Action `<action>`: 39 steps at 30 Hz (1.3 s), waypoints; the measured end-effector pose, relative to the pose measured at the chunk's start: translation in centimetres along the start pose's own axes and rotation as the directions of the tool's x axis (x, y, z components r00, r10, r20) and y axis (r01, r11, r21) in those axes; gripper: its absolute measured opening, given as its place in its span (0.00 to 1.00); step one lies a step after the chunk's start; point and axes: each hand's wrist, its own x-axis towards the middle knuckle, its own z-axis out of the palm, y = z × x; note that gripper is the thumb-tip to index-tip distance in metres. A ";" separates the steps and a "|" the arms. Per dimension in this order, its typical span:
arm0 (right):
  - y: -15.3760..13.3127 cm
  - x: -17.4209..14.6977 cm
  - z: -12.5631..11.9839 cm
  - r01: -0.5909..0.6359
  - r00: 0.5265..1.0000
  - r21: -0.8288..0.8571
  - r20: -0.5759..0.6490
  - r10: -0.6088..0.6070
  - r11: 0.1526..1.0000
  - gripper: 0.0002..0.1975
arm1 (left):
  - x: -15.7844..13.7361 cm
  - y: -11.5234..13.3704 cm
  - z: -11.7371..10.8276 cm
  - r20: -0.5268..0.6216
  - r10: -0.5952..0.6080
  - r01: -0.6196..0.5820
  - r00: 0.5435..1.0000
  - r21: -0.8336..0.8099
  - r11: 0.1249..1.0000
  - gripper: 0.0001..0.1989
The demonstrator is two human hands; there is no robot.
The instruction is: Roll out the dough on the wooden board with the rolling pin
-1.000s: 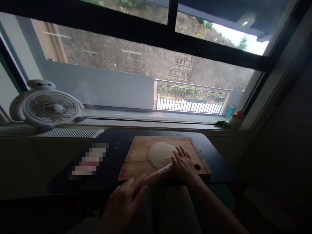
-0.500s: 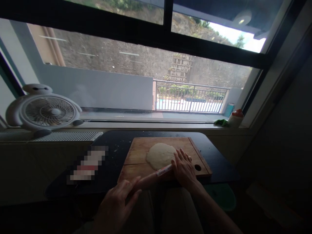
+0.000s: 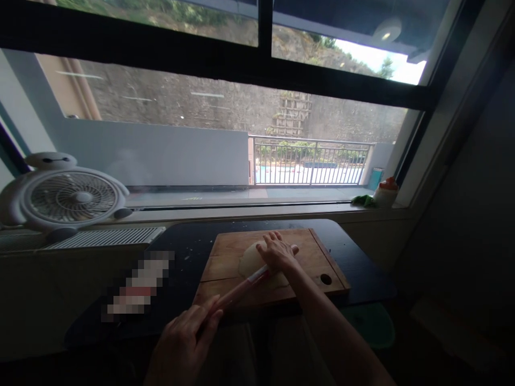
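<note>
A rolling pin (image 3: 237, 292) with a printed label lies slantwise over a flattened round of pale dough (image 3: 250, 261). The dough rests on a wooden cutting board (image 3: 225, 244). Near the board's front edge, my left hand (image 3: 185, 332) is closed around the near end of the pin, thumb on one side and fingers on the other. My right hand (image 3: 277, 252) presses its palm down on the pin's far part, fingers stretched out and apart above the dough. It hides part of the dough; the pin's far tip shows just beyond it.
The board sits on a dark table (image 3: 181, 252). A blurred-out item (image 3: 139, 287) lies at the table's left. A white fan (image 3: 76, 195) stands by the window at the left. A white container (image 3: 386, 195) and a green cloth (image 3: 363, 200) are on the sill.
My right hand has moved left and away from me across the dough, and the pin has shifted with it. My left hand has moved slightly left and down. The whole view has shifted a little.
</note>
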 end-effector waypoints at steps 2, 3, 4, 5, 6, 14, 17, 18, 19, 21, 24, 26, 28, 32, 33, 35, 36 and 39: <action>0.8 -2.3 0.3 0.013 0.998 -0.033 -0.060 -0.015 0.999 0.24 | -0.5 0.3 0.0 -0.004 0.010 -0.010 1.000 -0.011 1.000 0.20; 1.3 -3.9 0.4 0.014 0.995 -0.056 -0.095 -0.019 0.998 0.23 | -0.8 0.5 0.0 -0.006 0.019 -0.019 1.000 -0.019 1.000 0.20; 2.0 -5.6 0.5 0.030 0.992 -0.084 -0.119 -0.040 0.996 0.22 | -1.0 0.8 0.1 -0.004 0.031 -0.031 1.000 -0.027 0.999 0.20; 2.6 -7.1 0.5 0.058 0.988 -0.113 -0.136 -0.074 0.992 0.22 | -1.3 1.1 0.2 0.002 0.045 -0.045 0.999 -0.031 0.999 0.20; 3.2 -8.5 0.5 0.058 0.984 -0.136 -0.161 -0.080 0.989 0.23 | -1.4 1.5 0.3 0.003 0.059 -0.059 0.998 -0.030 0.998 0.20; 2.0 -4.5 0.4 0.056 0.995 -0.104 -0.076 -0.064 0.993 0.20 | -0.9 2.4 0.3 -0.030 0.074 -0.074 0.997 -0.016 0.997 0.19; -0.2 0.0 0.6 0.062 0.996 -0.043 -0.060 -0.064 0.997 0.21 | -0.8 1.3 0.3 -0.045 0.045 -0.044 0.998 0.018 0.999 0.20; -0.8 1.0 0.7 0.070 0.996 -0.030 -0.061 -0.072 0.997 0.21 | -0.8 0.9 0.4 -0.044 0.030 -0.028 0.999 0.029 0.999 0.20; -1.3 1.7 0.7 0.079 0.995 -0.021 -0.062 -0.081 0.997 0.21 | -0.9 0.5 0.4 -0.044 0.021 -0.019 0.999 0.036 0.999 0.20; -1.7 2.1 0.7 0.102 0.993 -0.015 -0.053 -0.102 0.995 0.22 | -1.1 0.0 0.5 -0.039 0.014 -0.012 0.999 0.041 0.999 0.21; -0.7 -0.2 0.5 0.087 0.995 -0.031 -0.044 -0.088 0.996 0.21 | -1.6 0.2 0.4 -0.044 0.027 -0.026 0.999 0.024 0.999 0.21; 0.7 -2.8 0.3 0.068 0.995 -0.065 -0.066 -0.072 0.996 0.19 | -1.8 0.7 0.3 -0.046 0.035 -0.035 0.998 0.003 0.999 0.21; 2.2 -5.3 0.1 0.075 0.992 -0.108 -0.089 -0.085 0.991 0.19 | -1.8 1.4 0.4 -0.047 0.033 -0.033 0.998 -0.013 0.999 0.21; 3.2 -7.0 0.1 0.049 0.990 -0.158 -0.123 -0.069 0.986 0.20 | -1.6 2.1 0.9 -0.050 0.017 -0.019 0.999 -0.033 0.999 0.20; 2.9 -6.5 0.2 0.039 0.991 -0.161 -0.120 -0.058 0.986 0.19 | -1.5 2.0 0.9 -0.054 0.014 -0.016 0.998 -0.035 0.999 0.19; 1.9 -4.4 0.5 0.015 0.994 -0.155 -0.106 -0.032 0.988 0.18 | -1.3 1.3 1.0 -0.076 0.004 -0.006 0.997 -0.021 1.000 0.19; 1.2 -3.1 0.7 0.001 0.995 -0.144 -0.095 -0.015 0.990 0.18 | -1.2 0.8 0.9 -0.086 -0.001 0.001 0.996 -0.007 1.000 0.19; -1.0 0.5 0.8 -0.027 0.999 -0.092 -0.047 0.023 0.995 0.19 | -1.2 -1.2 0.6 -0.092 -0.012 0.016 0.996 0.039 0.999 0.20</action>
